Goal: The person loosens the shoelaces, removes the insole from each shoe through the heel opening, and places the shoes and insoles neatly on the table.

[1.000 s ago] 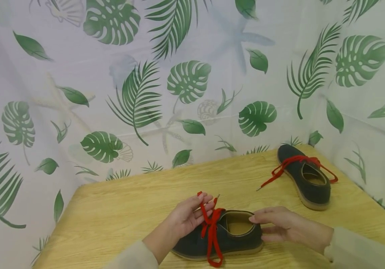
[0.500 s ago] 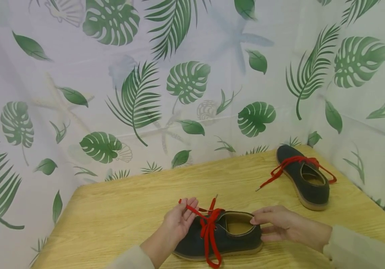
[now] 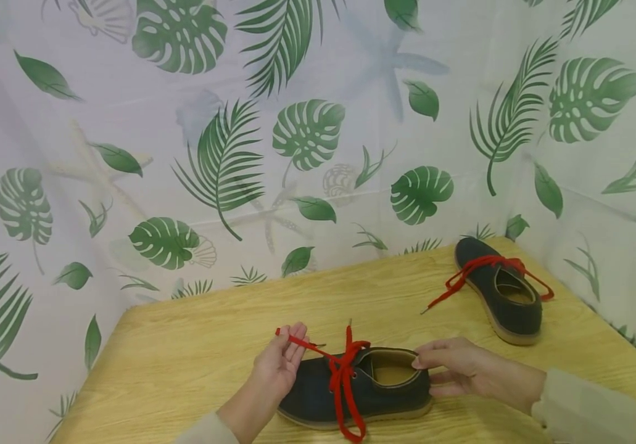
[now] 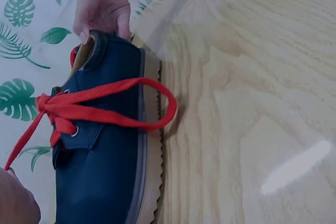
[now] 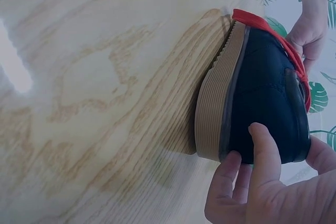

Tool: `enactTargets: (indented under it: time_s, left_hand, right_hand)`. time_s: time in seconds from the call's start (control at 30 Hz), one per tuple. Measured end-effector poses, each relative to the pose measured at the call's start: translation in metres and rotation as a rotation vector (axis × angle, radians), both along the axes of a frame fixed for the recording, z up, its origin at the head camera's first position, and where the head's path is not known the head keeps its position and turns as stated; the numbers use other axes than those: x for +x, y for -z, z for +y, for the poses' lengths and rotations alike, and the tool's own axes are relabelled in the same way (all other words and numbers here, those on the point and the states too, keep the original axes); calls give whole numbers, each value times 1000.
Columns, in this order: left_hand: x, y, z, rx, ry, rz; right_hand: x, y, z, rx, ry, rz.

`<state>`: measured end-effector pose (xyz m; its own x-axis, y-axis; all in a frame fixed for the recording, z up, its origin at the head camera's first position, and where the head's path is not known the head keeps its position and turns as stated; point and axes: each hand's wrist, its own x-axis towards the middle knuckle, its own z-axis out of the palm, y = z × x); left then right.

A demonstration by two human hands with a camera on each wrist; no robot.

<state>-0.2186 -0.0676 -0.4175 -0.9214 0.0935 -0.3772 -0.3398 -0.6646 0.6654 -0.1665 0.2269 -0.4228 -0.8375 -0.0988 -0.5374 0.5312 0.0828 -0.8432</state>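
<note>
A dark navy shoe (image 3: 390, 402) with a tan sole lies on the table, toe to the left. Its red shoelace (image 3: 344, 370) is knotted over the tongue, and one loop (image 4: 100, 92) droops down the near side. My left hand (image 3: 276, 367) pinches a lace between thumb and fingers, drawn taut leftward above the toe. Another lace end stands up behind the knot. At the heel, my right hand (image 3: 464, 367) grips the shoe, thumb at the collar and fingers against the back; the right wrist view shows those fingers (image 5: 265, 153) on the heel.
A matching shoe (image 3: 517, 320) stands at the table's back right, its red laces (image 3: 440, 299) loosely crossed and trailing onto the wood. The wooden table (image 3: 201, 345) meets a leaf-patterned cloth (image 3: 362, 246) behind and at both sides.
My left hand has moved left with the lace, which now stretches straighter from the knot toward the toe. The right hand has stayed on the heel.
</note>
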Motion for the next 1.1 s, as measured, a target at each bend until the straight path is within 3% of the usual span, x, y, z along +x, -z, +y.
enactTargets:
  time_s: [0.4,0.63,1.1]
  left_hand:
    - [-7,2,-25,16,-90,13]
    - [-8,0,-30,34,-127,-24]
    - [-14,-2,-45,28,-114,17]
  right_hand:
    - [-2,1,0,18,2,-3]
    - [-1,1,0,16,5,-1]
    - [-1,0,0,15,5,-11]
